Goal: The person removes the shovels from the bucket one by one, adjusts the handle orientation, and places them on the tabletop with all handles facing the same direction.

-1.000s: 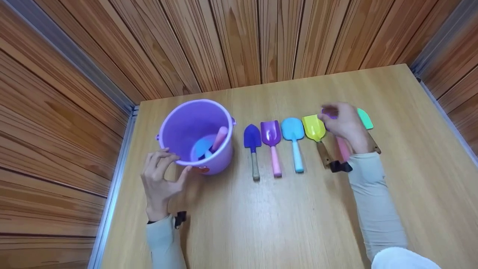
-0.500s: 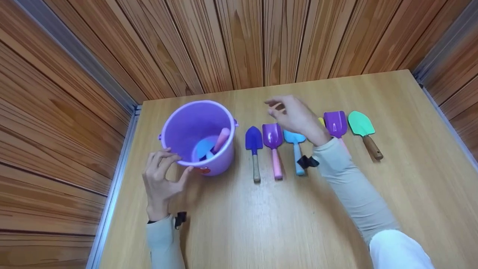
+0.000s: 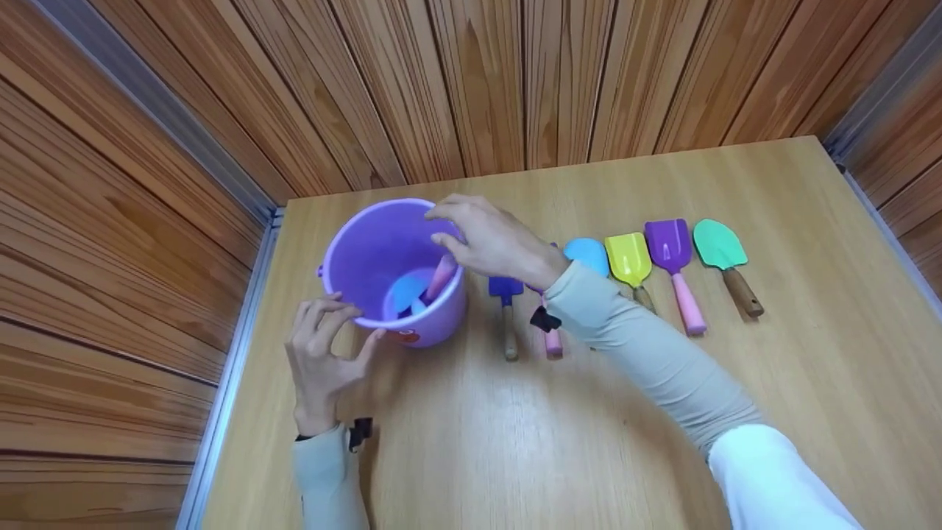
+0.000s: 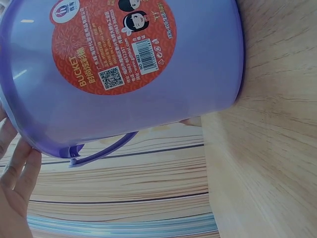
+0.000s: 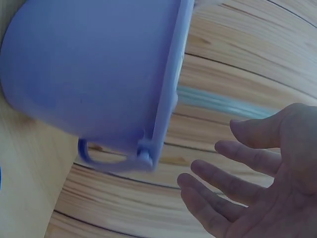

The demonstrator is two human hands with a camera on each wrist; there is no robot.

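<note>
A purple bucket stands upright at the left of the table, with a red label facing the left wrist camera. Inside it lie a light-blue shovel and a pink handle. My left hand holds the bucket's near-left rim, its curved fingers and thumb spread along it. Above the right rim hovers my right hand; in the right wrist view its fingers are apart, with nothing between them, and clear of the bucket. The right forearm partly covers the dark-blue trowel, a pink-handled shovel and a blue shovel.
Further right in the row lie a yellow shovel, a purple shovel with a pink handle and a green trowel with a wooden handle. A wood-panelled wall rises behind the table; another borders the left side.
My right hand has moved left from above the right-hand shovels to the bucket's right rim, uncovering the purple shovel and green trowel. The left hand has stayed at the bucket.
</note>
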